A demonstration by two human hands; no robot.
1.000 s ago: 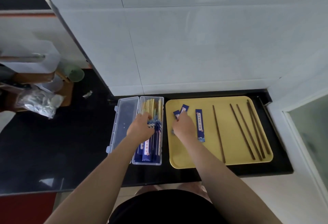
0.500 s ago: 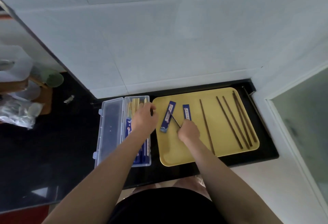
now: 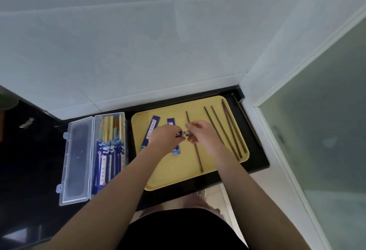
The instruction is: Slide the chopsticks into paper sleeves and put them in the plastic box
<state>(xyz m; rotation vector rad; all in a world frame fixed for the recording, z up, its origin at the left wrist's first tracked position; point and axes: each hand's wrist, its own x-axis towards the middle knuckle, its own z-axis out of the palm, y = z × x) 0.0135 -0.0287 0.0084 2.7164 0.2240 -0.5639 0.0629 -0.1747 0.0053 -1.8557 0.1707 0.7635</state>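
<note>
Both hands meet above the yellow tray (image 3: 178,176). My left hand (image 3: 165,137) pinches a blue paper sleeve (image 3: 182,134) whose end shows between the hands. My right hand (image 3: 200,133) is curled against that sleeve end; the dark chopstick it held is hidden by its fingers. Two more blue sleeves (image 3: 152,126) (image 3: 171,121) lie flat on the tray under my left hand. One dark chopstick (image 3: 198,155) lies mid-tray, and several more (image 3: 227,130) lie at the right. The clear plastic box (image 3: 124,130) left of the tray holds several sleeved chopsticks (image 3: 108,156).
The box's open lid (image 3: 77,160) lies flat on the black counter (image 3: 29,160) to its left. A white tiled wall (image 3: 138,51) stands just behind the tray. A frosted glass panel (image 3: 326,150) borders the right side. The counter edge runs just before the tray.
My left hand left the plastic box and moved right over the tray to a blue sleeve. My right hand, holding a dark chopstick, rose to meet it. The camera view shifted.
</note>
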